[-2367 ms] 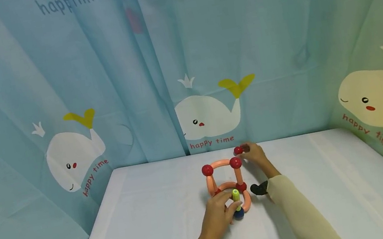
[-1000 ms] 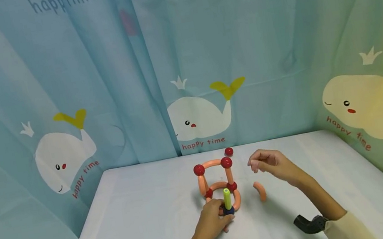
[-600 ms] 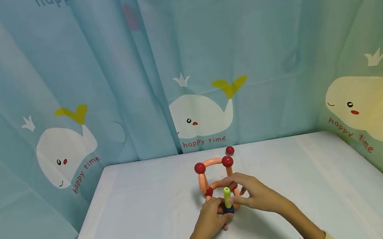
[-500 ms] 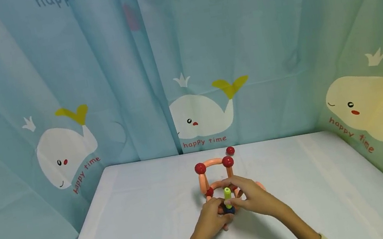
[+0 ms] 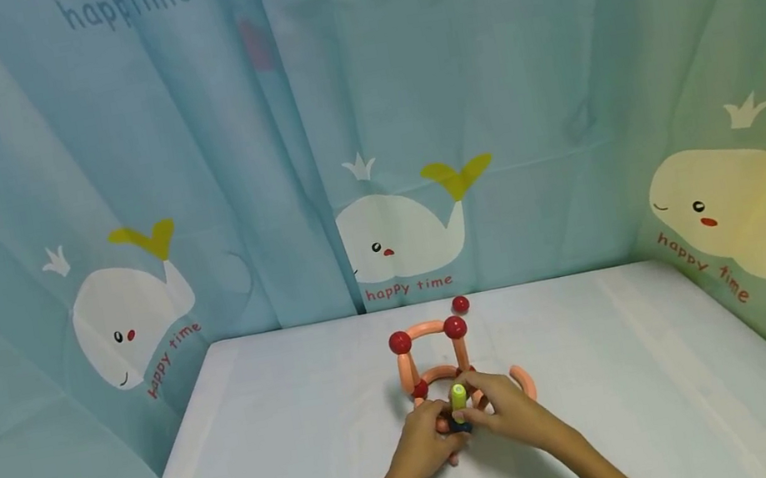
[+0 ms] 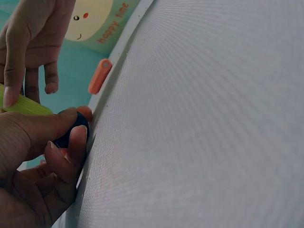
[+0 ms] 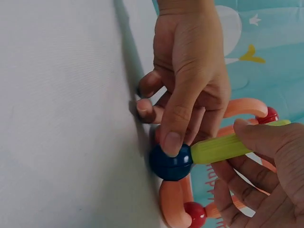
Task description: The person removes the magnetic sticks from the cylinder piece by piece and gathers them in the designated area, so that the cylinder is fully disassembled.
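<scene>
**Nice and Steady Does It**

I see the left hand (image 5: 420, 442) pinching the blue ball (image 7: 168, 163) — thumb on one side, fingers on the other. The right hand (image 5: 514, 411) pinches the green stick (image 5: 459, 400), and the stick's low end touches the ball. The ball is at the near side of a frame of bendy orange rods (image 5: 427, 328) and red balls (image 5: 455, 327).

To do this well, I would hold the ball very still, point the stick at its middle and push softly. A hard shove could make the frame wobble, I think. I can't tell how tight the fit is.

All this is on a table with a white top (image 5: 295, 440). A loose orange rod (image 5: 523, 381) lies to the right — and a loose red ball (image 5: 460, 305) sits near the back edge. Behind hangs a blue curtain (image 5: 220, 131) with white whales (image 5: 405, 235).
</scene>
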`<control>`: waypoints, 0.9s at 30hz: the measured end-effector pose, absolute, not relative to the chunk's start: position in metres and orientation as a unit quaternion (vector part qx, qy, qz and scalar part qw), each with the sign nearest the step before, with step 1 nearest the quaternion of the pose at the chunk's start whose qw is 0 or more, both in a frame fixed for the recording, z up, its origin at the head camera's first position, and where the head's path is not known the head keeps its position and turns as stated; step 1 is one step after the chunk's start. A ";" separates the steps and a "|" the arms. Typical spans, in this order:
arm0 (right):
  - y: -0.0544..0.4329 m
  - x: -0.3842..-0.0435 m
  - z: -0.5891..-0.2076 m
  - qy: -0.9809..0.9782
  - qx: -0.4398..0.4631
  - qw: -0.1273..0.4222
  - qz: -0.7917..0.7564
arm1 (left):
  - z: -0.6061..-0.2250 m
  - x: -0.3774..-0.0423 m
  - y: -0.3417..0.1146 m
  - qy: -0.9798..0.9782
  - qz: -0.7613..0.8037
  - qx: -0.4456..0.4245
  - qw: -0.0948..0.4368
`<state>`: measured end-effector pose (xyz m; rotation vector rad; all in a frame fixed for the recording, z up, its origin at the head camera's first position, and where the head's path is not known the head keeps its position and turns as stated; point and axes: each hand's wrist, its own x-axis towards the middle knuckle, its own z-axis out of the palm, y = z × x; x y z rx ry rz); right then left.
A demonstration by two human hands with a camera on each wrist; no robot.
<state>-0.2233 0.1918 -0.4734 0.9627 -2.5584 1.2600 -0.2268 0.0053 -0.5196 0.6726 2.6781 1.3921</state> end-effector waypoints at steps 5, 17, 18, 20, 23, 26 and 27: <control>0.193 -0.223 -0.475 -0.851 0.310 0.059 0.420 | -0.521 -0.226 0.004 0.871 0.440 0.217 0.017; 0.196 -0.218 -0.481 -0.862 0.288 0.058 0.412 | -0.522 -0.226 0.006 0.871 0.442 0.215 0.022; 0.197 -0.218 -0.482 -0.862 0.287 0.059 0.413 | -0.523 -0.226 0.007 0.871 0.441 0.214 0.023; 0.197 -0.218 -0.484 -0.862 0.282 0.064 0.416 | -0.522 -0.226 0.007 0.875 0.435 0.210 0.025; 0.198 -0.218 -0.487 -0.861 0.273 0.067 0.424 | -0.522 -0.226 0.006 0.876 0.434 0.207 0.031; 0.201 -0.218 -0.489 -0.857 0.271 0.068 0.432 | -0.521 -0.227 0.006 0.872 0.445 0.200 0.036; 0.202 -0.218 -0.489 -0.855 0.272 0.067 0.436 | -0.521 -0.227 0.007 0.868 0.454 0.197 0.040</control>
